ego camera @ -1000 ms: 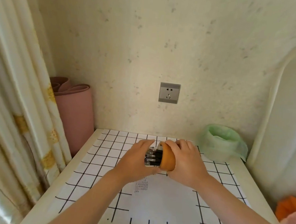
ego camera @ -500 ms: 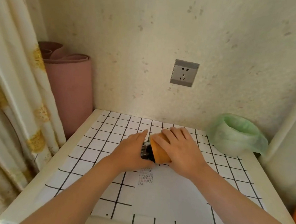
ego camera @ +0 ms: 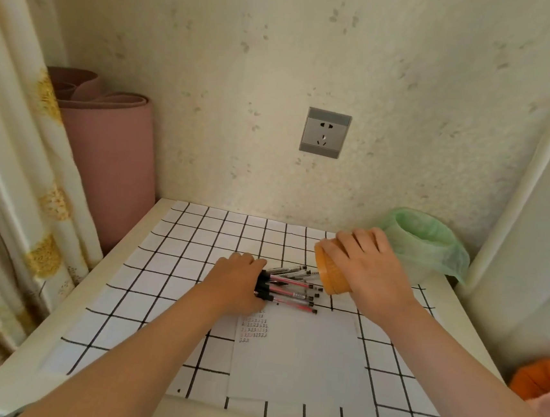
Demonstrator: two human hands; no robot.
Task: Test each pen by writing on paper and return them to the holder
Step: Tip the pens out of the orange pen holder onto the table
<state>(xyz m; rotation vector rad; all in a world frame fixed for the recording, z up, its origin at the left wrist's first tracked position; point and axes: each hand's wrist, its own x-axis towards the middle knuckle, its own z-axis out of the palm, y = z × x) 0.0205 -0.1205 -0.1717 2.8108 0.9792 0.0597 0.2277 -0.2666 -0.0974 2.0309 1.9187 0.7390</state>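
The fingers (ego camera: 252,262) of the left hand (ego camera: 238,283) were curled round the black ends of a bunch of clear plastic pens (ego camera: 293,287). The pens were laid flat on the white desk (ego camera: 65,316). The fingers (ego camera: 359,243) of the right hand (ego camera: 370,273) were wrapped round a round orange pen holder (ego camera: 331,276), tipped over just beside the pens. A white paper sheet (ego camera: 296,361) was spread near them.

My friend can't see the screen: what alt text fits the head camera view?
A left hand grips a bundle of pens by one end over a gridded table, while the right hand holds an orange holder tipped sideways at their other end. Paper with writing lies nearer; a green-lined bin stands behind.
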